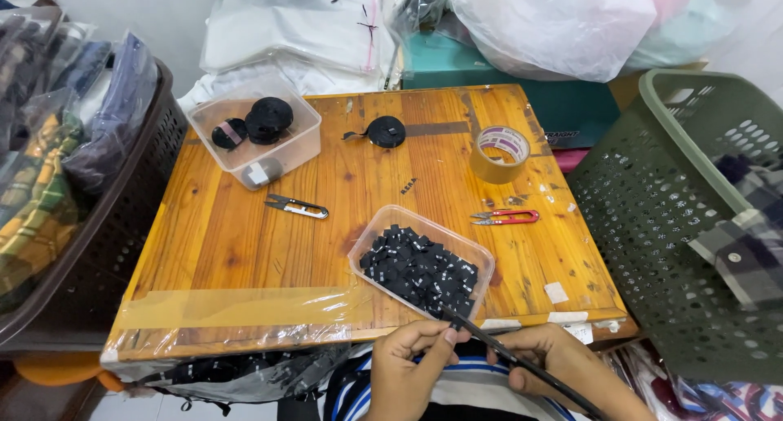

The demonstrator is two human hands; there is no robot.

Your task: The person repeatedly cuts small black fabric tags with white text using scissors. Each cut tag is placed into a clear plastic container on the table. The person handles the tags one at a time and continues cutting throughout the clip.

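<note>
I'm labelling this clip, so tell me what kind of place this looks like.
Probably a small home garment or sewing workroom: a wooden work table with thread snips, a tub of small black cut pieces, and baskets of folded clothes. Both hands hold a black strip.

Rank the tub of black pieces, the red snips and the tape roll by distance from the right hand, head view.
From the right hand:
1. Tub of black pieces, just ahead, slightly left.
2. Red snips, farther up the table.
3. Tape roll, toward the far right edge.
</note>
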